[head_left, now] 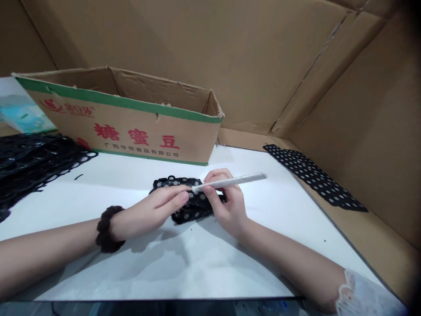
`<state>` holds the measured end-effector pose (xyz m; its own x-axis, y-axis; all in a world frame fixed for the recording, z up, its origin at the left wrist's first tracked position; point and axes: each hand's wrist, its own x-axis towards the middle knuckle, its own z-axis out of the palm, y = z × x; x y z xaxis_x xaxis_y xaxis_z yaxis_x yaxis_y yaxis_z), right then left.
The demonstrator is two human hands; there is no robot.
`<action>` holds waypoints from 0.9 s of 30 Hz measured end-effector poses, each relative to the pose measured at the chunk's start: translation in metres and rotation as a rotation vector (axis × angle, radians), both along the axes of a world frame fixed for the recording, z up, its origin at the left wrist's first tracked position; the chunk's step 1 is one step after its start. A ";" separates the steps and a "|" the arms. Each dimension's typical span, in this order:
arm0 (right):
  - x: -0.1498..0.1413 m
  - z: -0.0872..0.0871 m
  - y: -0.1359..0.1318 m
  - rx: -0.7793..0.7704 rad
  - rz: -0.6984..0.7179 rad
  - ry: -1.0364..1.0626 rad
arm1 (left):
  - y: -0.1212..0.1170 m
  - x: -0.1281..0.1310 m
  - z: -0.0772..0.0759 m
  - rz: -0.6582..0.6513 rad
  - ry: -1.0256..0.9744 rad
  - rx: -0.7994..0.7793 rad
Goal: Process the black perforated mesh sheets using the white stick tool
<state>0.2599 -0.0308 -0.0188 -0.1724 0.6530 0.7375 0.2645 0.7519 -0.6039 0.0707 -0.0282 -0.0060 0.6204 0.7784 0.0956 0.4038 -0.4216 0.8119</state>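
In the middle of the white table lies a black rubbery-looking piece (187, 215) with rows of round holes or pale dots, bunched in layers. My left hand (164, 202) is over its left part, thumb and fingers closed on its top layer. Between the thumb and fingers of my right hand (228, 199) is a slim white pen-like stick (237, 180). The stick slants up to the right, and its lower tip meets the black piece beside my left fingertips. Exactly what kind of tool it is, I cannot tell. My right fingers partly hide the black piece.
An open cardboard box (141, 127) with a green rim stands behind my hands. Black ring-edged sheets (36, 162) are piled at left, near a tissue pack (26, 114). A flat dotted black strip (315, 175) lies at right. Cardboard walls (230, 57) enclose the table (131, 281).
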 end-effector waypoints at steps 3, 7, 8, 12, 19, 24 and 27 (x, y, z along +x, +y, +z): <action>0.000 0.000 -0.001 -0.014 0.010 0.031 | 0.000 0.000 -0.001 -0.011 0.023 0.018; 0.000 0.000 -0.002 -0.059 0.006 0.056 | 0.001 0.000 -0.005 -0.011 0.064 0.094; 0.000 0.000 -0.002 -0.061 0.007 0.054 | 0.002 0.000 -0.005 -0.008 0.072 0.116; 0.001 0.001 -0.001 -0.020 0.026 0.014 | 0.002 0.000 -0.006 0.000 0.101 0.183; 0.001 0.002 -0.001 0.003 0.028 0.005 | -0.003 0.003 -0.002 0.026 0.100 0.166; 0.001 0.001 -0.002 0.024 0.022 0.015 | -0.005 0.004 0.000 0.030 0.096 0.150; 0.001 0.000 -0.002 0.034 0.035 0.000 | -0.005 0.003 0.000 0.033 0.101 0.157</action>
